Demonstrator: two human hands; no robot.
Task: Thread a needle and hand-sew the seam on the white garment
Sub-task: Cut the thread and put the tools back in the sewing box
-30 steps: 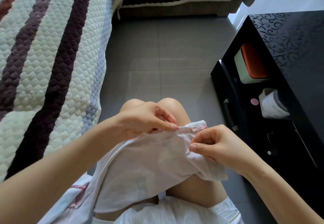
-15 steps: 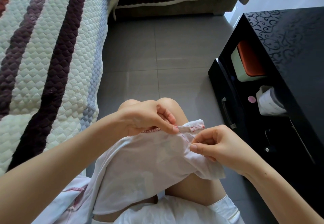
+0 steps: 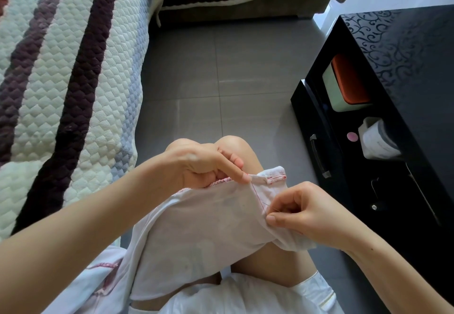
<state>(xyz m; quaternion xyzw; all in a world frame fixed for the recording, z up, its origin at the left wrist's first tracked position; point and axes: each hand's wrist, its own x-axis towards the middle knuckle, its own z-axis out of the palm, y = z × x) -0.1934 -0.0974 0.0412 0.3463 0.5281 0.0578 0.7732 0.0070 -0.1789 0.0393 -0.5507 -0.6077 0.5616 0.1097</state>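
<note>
Mid-seam, thin white cotton garment.
Left hand grip pinches hem; right hand grip pinches fabric at red stitch line. Keep it taut, stitches short.

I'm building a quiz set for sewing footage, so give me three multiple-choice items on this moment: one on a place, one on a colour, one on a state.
1. Where does the white garment lie?
A. Draped over the person's bent legs
B. Flat on the floor
C. On a shelf

2. What colour is the stitch line running between the two hands?
A. Blue
B. Red
C. Black

3. What is the left hand doing?
A. Hanging free
B. Lying flat on the cloth
C. Pinching the garment's hem

Answers: 1 A, the cloth hangs over the raised legs. 2 B, a thin red line runs down the fabric. 3 C, its thumb and forefinger close on the hem, while the right hand pinches the cloth at the line's lower end.
</note>
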